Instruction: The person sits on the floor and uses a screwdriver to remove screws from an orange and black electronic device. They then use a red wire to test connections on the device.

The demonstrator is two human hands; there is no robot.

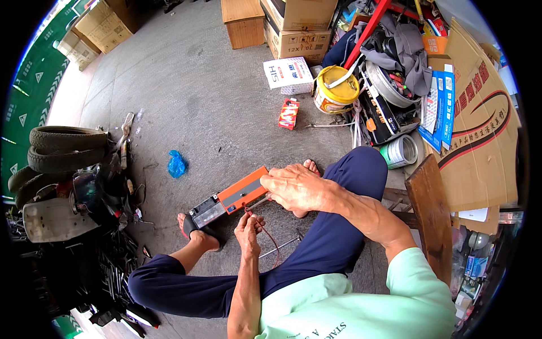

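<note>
A long orange, grey and black box-shaped unit (241, 191) slants in front of me, its black end by my left foot. My right hand (299, 189) is closed over its upper right end. From under those fingers a thin metal shaft, apparently a screwdriver (258, 203), points at the box's near side; its handle is mostly hidden. My left hand (248, 230) pinches a dark red wire (272, 237) just below the box. One wire end loops close to the shaft's tip; whether they touch is unclear. The rest of the wire hangs between my legs.
Worn tires (68, 148) and scattered tools crowd the left. Ahead lie a blue plastic bag (176, 164) and a small red box (288, 114). A yellow bucket (336, 90), an open can (400, 151) and a large cardboard sheet (480, 130) stand to the right, near a wooden board (429, 209).
</note>
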